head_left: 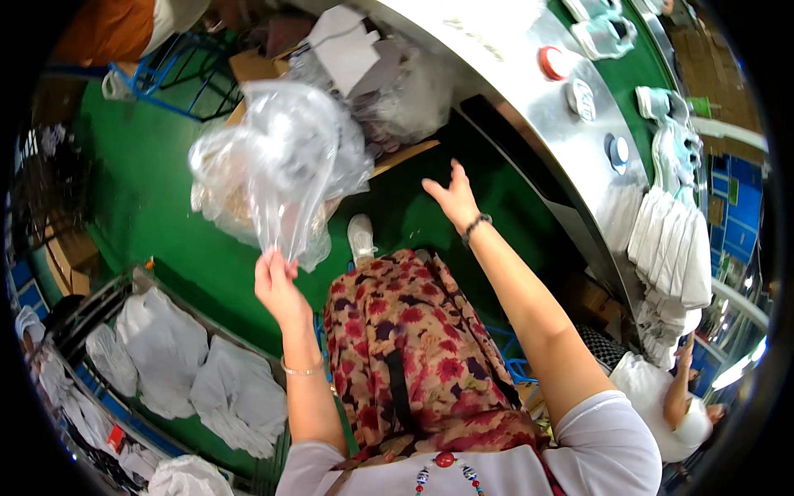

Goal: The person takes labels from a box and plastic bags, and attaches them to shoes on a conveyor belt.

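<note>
Green floor (165, 207) spreads below us, with a steel machine (529, 91) curving along the upper right and a green belt (637, 83) behind it. We sit in a flowered skirt (413, 347), one white shoe (361, 238) showing past the knee.

Our left hand (277, 285) is raised, its fingers pinched shut on the lower edge of a clear bag (281, 165). That bag hangs in the air above the floor, in front of a cardboard box (256, 66); it looks empty, though the crinkled film makes that hard to tell. Just behind it, lower, lies a second clear bag (223, 211) with something pale inside. More crumpled plastic (405, 91) fills the box.

Our right hand (453, 197) is stretched forward over the floor beside the machine, fingers spread wide, holding nothing. We wear a dark bead bracelet on that wrist and a thin bangle on the left.

Down at our left, a wire rack (99, 388) holds white folded garments (165, 347); we count at least four bundles there. Three round buttons (583, 97) sit on the machine: one red, two pale. A stack of white cloths (674, 248) rests at its right edge. Another person (670, 405) in white sits at lower right.
</note>
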The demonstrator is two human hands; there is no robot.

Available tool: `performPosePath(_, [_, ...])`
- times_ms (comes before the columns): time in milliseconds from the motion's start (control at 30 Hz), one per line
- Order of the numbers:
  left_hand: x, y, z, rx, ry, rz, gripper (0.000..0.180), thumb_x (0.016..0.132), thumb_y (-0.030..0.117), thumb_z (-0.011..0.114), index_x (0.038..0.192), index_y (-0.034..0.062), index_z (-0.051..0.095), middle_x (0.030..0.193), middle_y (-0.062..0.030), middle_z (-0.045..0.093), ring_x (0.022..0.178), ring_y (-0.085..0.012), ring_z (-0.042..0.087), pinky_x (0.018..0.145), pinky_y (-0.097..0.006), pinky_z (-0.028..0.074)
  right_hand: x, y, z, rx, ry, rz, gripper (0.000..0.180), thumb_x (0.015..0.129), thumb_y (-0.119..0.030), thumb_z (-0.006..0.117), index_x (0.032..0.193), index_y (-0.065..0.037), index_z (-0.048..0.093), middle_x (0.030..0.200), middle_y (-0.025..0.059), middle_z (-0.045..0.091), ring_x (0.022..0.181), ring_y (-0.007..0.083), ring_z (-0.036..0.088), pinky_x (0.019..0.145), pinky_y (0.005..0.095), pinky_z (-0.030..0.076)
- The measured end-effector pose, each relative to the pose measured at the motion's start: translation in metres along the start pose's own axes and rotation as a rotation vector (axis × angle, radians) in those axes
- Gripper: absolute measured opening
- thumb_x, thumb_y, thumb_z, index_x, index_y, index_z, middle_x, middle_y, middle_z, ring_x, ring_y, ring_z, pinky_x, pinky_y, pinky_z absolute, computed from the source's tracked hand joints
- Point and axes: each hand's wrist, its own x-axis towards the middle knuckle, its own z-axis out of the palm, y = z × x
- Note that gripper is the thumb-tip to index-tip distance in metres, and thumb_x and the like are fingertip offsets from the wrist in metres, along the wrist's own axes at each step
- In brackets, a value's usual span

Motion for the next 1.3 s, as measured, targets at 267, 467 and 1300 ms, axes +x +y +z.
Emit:
performPosePath(267, [-0.025, -0.045, -0.024, 0.072, -0.093, 0.030, 0.016, 0.089, 0.009, 0.052, 0.100, -0.0013, 0.057, 0.077, -0.0002, 0.052, 0.061, -0.0062, 0.044, 0.066, -0.022, 0.046, 0.160, -0.057, 0.068, 0.153, -0.316, -0.214, 0.036, 0.078, -0.032, 0.063, 0.099, -0.002, 0.058, 0.085, 0.0127, 0.063, 0.081, 0.0221, 0.060, 0.076, 0.0356, 0.048])
performPosePath(467, [-0.026, -0.060, -0.023, 0.143, 0.010, -0.017, 0.015, 0.089, 0.009, 0.052, 0.099, -0.0001, 0.058, 0.078, -0.0001, 0.053, 0.061, -0.0062, 0.046, 0.061, -0.020, 0.044, 0.093, -0.068, 0.133, -0.216, -0.439, -0.600, 0.034, 0.080, -0.016, 0.046, 0.113, -0.009, 0.051, 0.127, 0.0147, 0.045, 0.111, 0.0336, 0.047, 0.088, 0.0477, 0.042])
performPosePath(1300, [0.028, -0.054, 0.020, 0.226, -0.291, -0.260, 0.053, 0.087, 0.005, 0.045, 0.136, -0.0030, 0.027, 0.128, -0.0125, 0.045, 0.111, -0.0221, 0.048, 0.091, -0.032, 0.041, 0.131, -0.046, 0.094, -0.182, 0.008, -0.115, 0.021, 0.079, -0.012, 0.045, 0.088, 0.000, 0.060, 0.099, 0.0232, 0.059, 0.088, 0.0330, 0.061, 0.076, 0.0427, 0.049])
